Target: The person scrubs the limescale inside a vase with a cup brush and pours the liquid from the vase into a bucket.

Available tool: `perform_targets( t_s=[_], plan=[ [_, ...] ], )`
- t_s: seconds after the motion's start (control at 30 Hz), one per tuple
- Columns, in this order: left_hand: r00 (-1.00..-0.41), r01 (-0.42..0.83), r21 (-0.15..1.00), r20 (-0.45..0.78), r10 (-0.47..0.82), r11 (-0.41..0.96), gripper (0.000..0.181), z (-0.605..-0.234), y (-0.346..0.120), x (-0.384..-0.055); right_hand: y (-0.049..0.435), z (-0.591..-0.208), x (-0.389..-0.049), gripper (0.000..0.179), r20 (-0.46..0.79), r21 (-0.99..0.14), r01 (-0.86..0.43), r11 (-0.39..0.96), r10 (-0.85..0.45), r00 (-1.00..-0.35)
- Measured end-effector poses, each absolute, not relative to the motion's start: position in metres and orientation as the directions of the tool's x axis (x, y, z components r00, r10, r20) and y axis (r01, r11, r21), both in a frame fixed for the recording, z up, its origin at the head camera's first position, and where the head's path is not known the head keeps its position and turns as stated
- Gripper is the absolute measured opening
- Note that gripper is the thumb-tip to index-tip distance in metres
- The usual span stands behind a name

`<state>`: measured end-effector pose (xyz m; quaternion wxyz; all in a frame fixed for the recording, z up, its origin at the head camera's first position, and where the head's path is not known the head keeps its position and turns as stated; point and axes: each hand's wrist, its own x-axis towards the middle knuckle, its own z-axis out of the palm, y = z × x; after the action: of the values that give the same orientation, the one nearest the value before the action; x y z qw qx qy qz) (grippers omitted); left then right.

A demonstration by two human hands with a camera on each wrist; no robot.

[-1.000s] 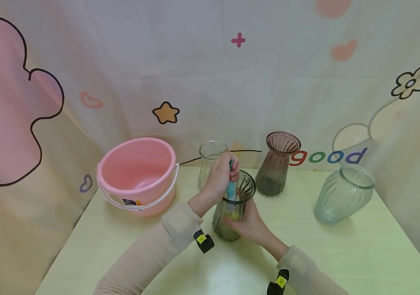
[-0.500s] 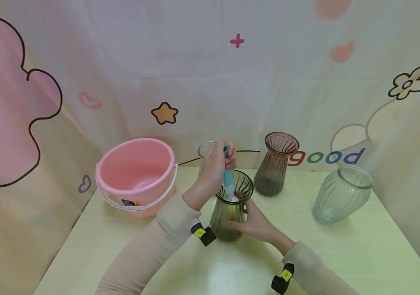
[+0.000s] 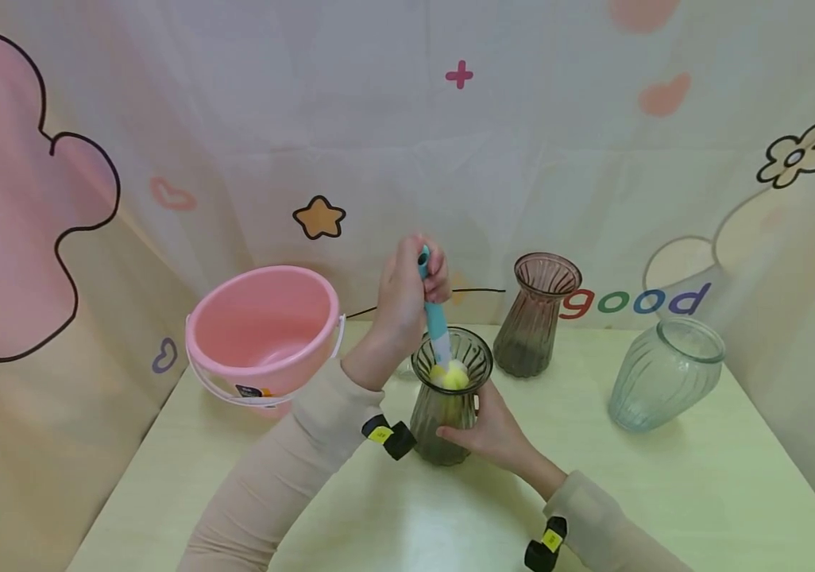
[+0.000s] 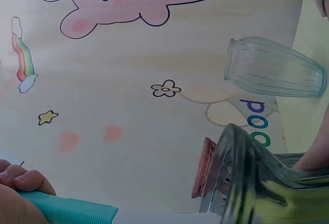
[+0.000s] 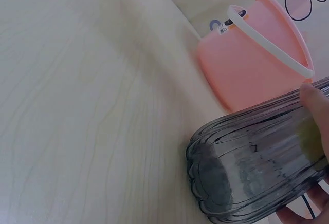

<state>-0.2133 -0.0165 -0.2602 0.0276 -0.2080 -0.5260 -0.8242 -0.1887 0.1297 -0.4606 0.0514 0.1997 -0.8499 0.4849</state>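
Observation:
My left hand (image 3: 407, 290) grips the teal handle (image 3: 435, 318) of a bottle brush above a smoky grey ribbed glass vase (image 3: 442, 437). The brush's yellow and white sponge head (image 3: 454, 376) shows inside the flared mouth of the vase. My right hand (image 3: 492, 429) holds the vase round its body from the right side, the thumb across the front. In the right wrist view the vase's scalloped base (image 5: 211, 183) shows close over the table, with a yellow patch through its glass. The left wrist view shows the ribbed teal handle (image 4: 77, 209) in the left fingers.
A pink bucket (image 3: 236, 349) with a white handle stands at the left. Behind the work are a pinkish-brown glass vase (image 3: 527, 334) and a clear one mostly hidden by the left arm. A pale green glass vase (image 3: 654, 389) stands at the right. A printed curtain hangs behind.
My left hand has risen and shifted slightly left, drawing the brush upward. The sponge head has come from low in the vase up to its mouth. The right hand keeps its hold.

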Motion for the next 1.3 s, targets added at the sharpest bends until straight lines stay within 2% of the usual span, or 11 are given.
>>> perform_targets(
  t_s=[0.1, 0.23, 0.57, 0.7, 1.03, 1.17, 1.3],
  plan=[
    [-0.919, 0.262, 0.864, 0.359, 0.161, -0.429, 0.032, -0.271, -0.014, -0.214, 0.129, -0.459, -0.19, 0.096, 0.297, -0.788, -0.399, 0.469, -0.278, -0.914],
    [-0.939, 0.196, 0.903, 0.285, 0.194, -0.382, 0.031, -0.289, -0.01, -0.215, 0.13, -0.459, -0.192, 0.096, 0.302, -0.779, -0.399, 0.483, -0.269, -0.915],
    [-0.924, 0.13, 0.957, 0.211, 0.318, -0.258, 0.03, -0.32, -0.006, -0.219, 0.13, -0.46, -0.193, 0.094, 0.336, -0.754, -0.423, 0.503, -0.259, -0.906],
    [-0.916, 0.141, 0.964, 0.213, 0.341, -0.224, 0.026, -0.324, -0.004, -0.219, 0.13, -0.462, -0.192, 0.092, 0.348, -0.751, -0.426, 0.505, -0.246, -0.905],
    [-0.926, 0.2, 0.961, 0.249, 0.283, -0.193, 0.032, -0.312, -0.001, -0.206, 0.125, -0.465, -0.188, 0.091, 0.4, -0.737, -0.453, 0.501, -0.217, -0.89],
    [-0.92, 0.21, 0.945, 0.277, 0.278, -0.25, 0.031, -0.29, -0.006, -0.204, 0.124, -0.467, -0.188, 0.092, 0.388, -0.73, -0.427, 0.533, -0.191, -0.902],
    [-0.922, 0.229, 0.909, 0.317, 0.221, -0.35, 0.028, -0.259, -0.012, -0.204, 0.122, -0.468, -0.187, 0.092, 0.375, -0.72, -0.403, 0.565, -0.173, -0.911]
  ],
)
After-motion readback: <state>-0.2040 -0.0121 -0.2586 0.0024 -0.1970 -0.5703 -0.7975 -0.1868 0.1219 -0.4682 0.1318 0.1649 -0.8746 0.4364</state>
